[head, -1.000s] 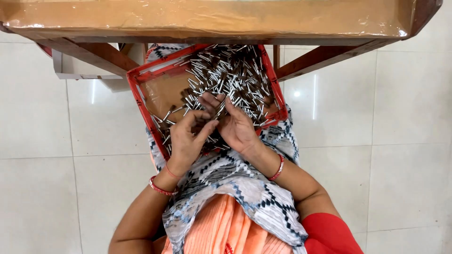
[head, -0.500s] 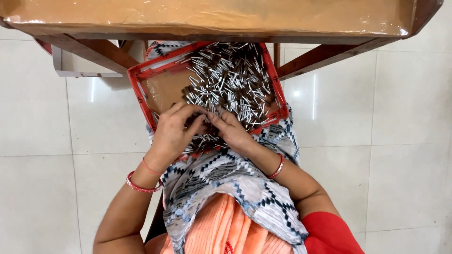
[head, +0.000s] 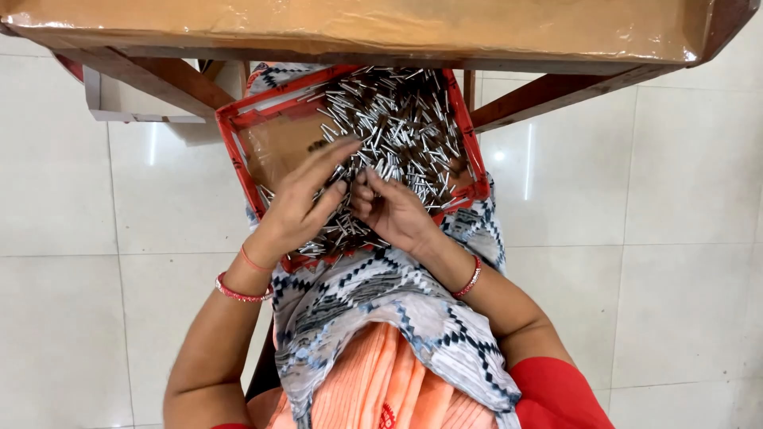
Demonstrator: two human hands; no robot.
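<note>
A red-rimmed shallow tray (head: 232, 151) rests on my lap, piled with several small silver metal pins (head: 401, 127). My left hand (head: 300, 202) lies flat over the pins at the tray's near left, fingers stretched and apart, pointing up toward the pile. My right hand (head: 391, 210) sits beside it at the tray's near middle, fingers curled in over a few pins; whether it grips any is hidden. Both wrists wear red bangles.
A brown table top (head: 358, 28) with wooden legs (head: 548, 95) spans the top of the view, just beyond the tray. A patterned scarf (head: 381, 302) and orange cloth cover my lap. White floor tiles (head: 660, 238) lie on both sides.
My left hand has opened and reached farther up into the pins with fingers spread. My right hand has stayed close by, curled over the pins.
</note>
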